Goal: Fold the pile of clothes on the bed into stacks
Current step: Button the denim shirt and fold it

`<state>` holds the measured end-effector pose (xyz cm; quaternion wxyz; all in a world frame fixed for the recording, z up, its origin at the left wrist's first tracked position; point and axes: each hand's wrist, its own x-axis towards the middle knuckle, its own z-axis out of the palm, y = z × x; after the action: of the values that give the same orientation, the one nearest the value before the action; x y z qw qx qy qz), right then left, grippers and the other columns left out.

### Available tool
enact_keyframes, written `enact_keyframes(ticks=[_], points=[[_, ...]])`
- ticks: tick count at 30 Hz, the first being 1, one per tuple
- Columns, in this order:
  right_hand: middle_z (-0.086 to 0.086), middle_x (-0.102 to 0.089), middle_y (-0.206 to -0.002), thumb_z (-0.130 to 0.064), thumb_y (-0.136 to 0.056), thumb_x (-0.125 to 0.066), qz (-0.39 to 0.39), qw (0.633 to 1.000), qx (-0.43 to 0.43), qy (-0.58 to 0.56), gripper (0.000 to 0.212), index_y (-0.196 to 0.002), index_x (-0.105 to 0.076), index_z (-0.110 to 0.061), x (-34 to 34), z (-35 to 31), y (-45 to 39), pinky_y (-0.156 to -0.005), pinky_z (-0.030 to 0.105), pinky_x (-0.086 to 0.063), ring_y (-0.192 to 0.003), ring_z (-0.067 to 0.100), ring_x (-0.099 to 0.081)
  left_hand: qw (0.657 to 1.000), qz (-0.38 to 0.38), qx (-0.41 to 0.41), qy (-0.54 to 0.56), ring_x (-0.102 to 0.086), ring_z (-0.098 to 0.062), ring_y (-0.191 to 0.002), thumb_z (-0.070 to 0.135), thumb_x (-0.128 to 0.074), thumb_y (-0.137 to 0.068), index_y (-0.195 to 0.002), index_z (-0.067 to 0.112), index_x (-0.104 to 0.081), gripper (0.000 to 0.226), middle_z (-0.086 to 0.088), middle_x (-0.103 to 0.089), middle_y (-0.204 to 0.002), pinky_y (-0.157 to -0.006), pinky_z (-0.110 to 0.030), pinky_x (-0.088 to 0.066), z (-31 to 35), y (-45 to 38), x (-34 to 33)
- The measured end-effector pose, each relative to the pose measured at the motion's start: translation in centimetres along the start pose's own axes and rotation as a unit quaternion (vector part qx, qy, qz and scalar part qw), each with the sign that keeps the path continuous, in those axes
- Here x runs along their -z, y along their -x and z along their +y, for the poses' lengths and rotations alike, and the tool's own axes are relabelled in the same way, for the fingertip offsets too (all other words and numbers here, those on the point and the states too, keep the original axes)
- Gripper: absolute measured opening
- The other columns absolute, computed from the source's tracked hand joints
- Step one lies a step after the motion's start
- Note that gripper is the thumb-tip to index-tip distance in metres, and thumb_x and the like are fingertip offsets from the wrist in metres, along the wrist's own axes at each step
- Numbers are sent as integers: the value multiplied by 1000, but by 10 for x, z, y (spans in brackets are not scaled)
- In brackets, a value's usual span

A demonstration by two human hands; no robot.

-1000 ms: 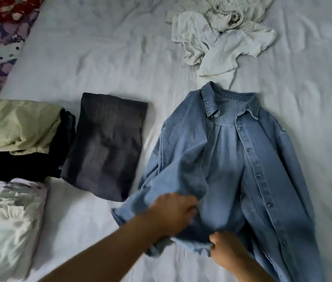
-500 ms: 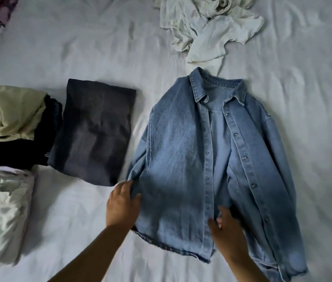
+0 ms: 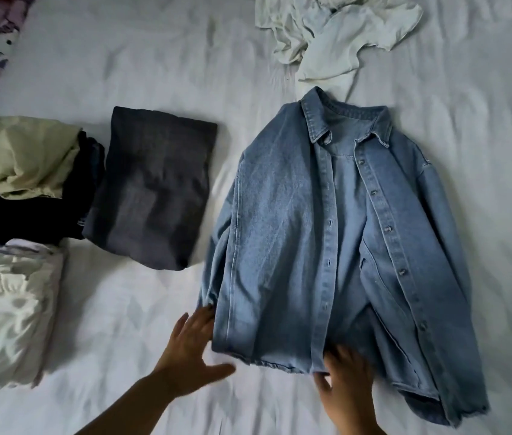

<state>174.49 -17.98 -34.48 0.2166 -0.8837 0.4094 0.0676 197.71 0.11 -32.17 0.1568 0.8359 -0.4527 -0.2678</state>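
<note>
The blue denim button-front shirt (image 3: 336,240) looks heavy, fairly stiff; grasp its hem at six o'clock. Left hand (image 3: 190,353) spread beside it; right hand (image 3: 347,376) flat on hem.

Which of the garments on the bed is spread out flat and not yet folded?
The blue denim shirt, lying open with its collar showing. The dark grey garment beside it is folded into a rectangle; the white clothes are crumpled.
</note>
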Motion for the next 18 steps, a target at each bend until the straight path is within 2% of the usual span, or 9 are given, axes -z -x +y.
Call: enact_keyframes(ticks=[2, 3, 5, 7, 10, 12, 14, 16, 18], points=[[3, -55, -59, -32, -62, -41, 30, 999, -11, -11, 24, -62, -59, -16, 3, -3, -6, -52, 38, -48, -56, 29, -55, 990, -20, -32, -137, -46, -23, -120, 54, -78, -48, -124, 19, -50, 88, 3, -50, -130, -102, -41, -22, -10, 3, -13], [3, -53, -54, -30, -63, -41, 37, 999, -14, -34, 24, -56, -56, -14, 6, -3, -9, -51, 36, -48, -52, 27, -55, 991, 3, -23, -130, -54, -27, -111, 39, -82, -48, -115, 17, -53, 76, 0, -56, -119, -97, -41, -29, -7, -1, -14], [2, -46, -46, -27, -64, -40, 64, 992, -6, -106, 17, -50, -41, -18, 15, 1, -12, -52, 31, -44, -48, 21, -48, 995, 73, 1, -69, -64, -31, -73, 19, -62, -61, -87, 15, -58, 26, -2, -63, -82, -74, -34, -43, 2, -12, -8], [-5, -32, -45, -29, -64, -39, 32, 989, -10, -144, 18, -54, -26, -23, 34, 3, -17, -52, 28, -37, -44, 21, -43, 994, 103, 4, -40, -57, -29, -54, 17, -43, -65, -79, 18, -55, 19, 0, -58, -69, -56, -29, -45, 8, -18, 2], [-2, -54, -66, -34, -69, -39, -156, 985, -71, 5, 16, -66, -44, -19, 56, -9, -26, -69, 30, -40, -81, 25, -64, 996, 84, 19, -6, -58, -28, -58, 14, -47, -63, -97, 22, -57, 36, -1, -62, -80, -57, -31, -50, 5, -11, 21], [3, -64, -107, -32, -76, -49, -220, 959, -128, 126, 31, -105, -54, -22, 62, -27, -26, -91, 33, -41, -109, 26, -57, 995, 92, 43, -2, -62, -28, -65, 10, -56, -60, -104, 18, -63, 45, -3, -63, -88, -64, -35, -53, -3, -4, 36], [10, -63, -108, -27, -71, -54, -115, 982, -119, 95, 45, -114, -56, -14, 65, -48, -24, -88, 41, -45, -100, 33, -59, 991, 126, 54, -14, -63, -28, -69, 5, -58, -59, -96, 12, -69, 39, -5, -64, -91, -67, -35, -53, -15, 5, 53], [12, -65, -92, -28, -67, -51, 30, 999, -24, -28, 41, -100, -64, -8, 63, -71, -26, -74, 39, -46, -80, 34, -61, 985, 159, 58, -4, -61, -23, -72, 8, -56, -62, -88, 11, -69, 29, -4, -63, -94, -69, -30, -51, -21, 11, 69], [6, -65, -93, -29, -75, -50, 45, 983, 110, -143, 35, -101, -65, -11, 63, -111, -27, -76, 33, -42, -83, 25, -58, 986, 162, 37, 16, -54, -11, -71, 19, -54, -69, -87, 17, -65, 22, 2, -62, -92, -67, -21, -45, -23, 15, 84]])
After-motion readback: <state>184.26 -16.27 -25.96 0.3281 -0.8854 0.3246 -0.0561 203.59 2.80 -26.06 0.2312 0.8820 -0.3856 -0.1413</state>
